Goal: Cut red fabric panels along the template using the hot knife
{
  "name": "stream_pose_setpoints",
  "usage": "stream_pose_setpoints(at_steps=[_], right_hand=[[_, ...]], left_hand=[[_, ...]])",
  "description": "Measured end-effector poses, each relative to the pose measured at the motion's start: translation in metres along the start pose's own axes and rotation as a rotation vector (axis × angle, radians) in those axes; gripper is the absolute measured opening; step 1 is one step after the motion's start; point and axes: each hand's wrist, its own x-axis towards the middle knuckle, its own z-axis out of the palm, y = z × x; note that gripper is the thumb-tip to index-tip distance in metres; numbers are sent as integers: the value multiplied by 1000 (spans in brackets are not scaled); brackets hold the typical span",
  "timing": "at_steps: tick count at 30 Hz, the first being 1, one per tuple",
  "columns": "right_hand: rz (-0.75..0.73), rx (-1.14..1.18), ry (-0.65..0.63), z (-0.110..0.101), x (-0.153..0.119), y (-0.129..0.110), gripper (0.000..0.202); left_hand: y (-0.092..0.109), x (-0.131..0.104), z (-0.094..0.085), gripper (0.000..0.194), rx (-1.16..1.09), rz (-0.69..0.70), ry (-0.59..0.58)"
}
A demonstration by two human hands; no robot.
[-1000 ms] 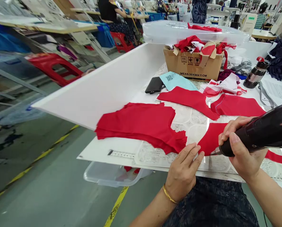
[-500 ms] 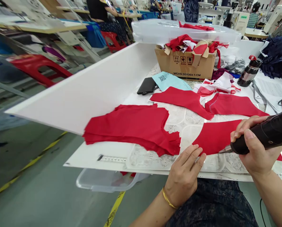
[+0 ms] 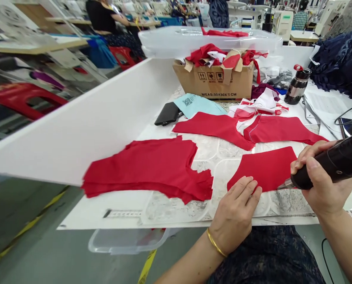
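Right hand (image 3: 326, 187) clamped round tool (image 3: 338, 159); left hand (image 3: 236, 211) flat, fingers unclosed, on cloth (image 3: 267, 167), 7 o'clock edge. Cloth lies at tool tip's 10 o'clock. Risk: puckering if left-hand pressure slackens.

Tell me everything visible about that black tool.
The black tool has a thick, glossy body, plastic by its look, with a small round spot on its side and a narrow metallic tip. It slants down leftward, the right hand gripping it near the front, its tip at the lower edge of a red fabric piece. The frame cuts off its rear.
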Motion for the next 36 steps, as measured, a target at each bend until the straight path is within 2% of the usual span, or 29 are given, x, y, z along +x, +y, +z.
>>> stream_pose_setpoints(at_steps=[7, 12, 18, 23, 28, 36], right_hand=[[1, 7, 15, -12, 4, -6, 27], [-14, -42, 50, -27, 7, -5, 27], [-52, -108, 53, -29, 9, -1, 13], [-29, -83, 80, -38, 11, -4, 19], [9, -123, 133, -54, 14, -6, 23], [-23, -210, 134, -63, 12, -1, 16]], left_hand=[[4, 31, 12, 40, -62, 50, -198], [1, 43, 24, 81, -59, 71, -313], [-2, 44, 28, 81, -29, 74, -320], [4, 55, 28, 86, -63, 122, -345], [9, 67, 41, 89, -101, 170, -406], [5, 68, 46, 91, -86, 175, -392]])
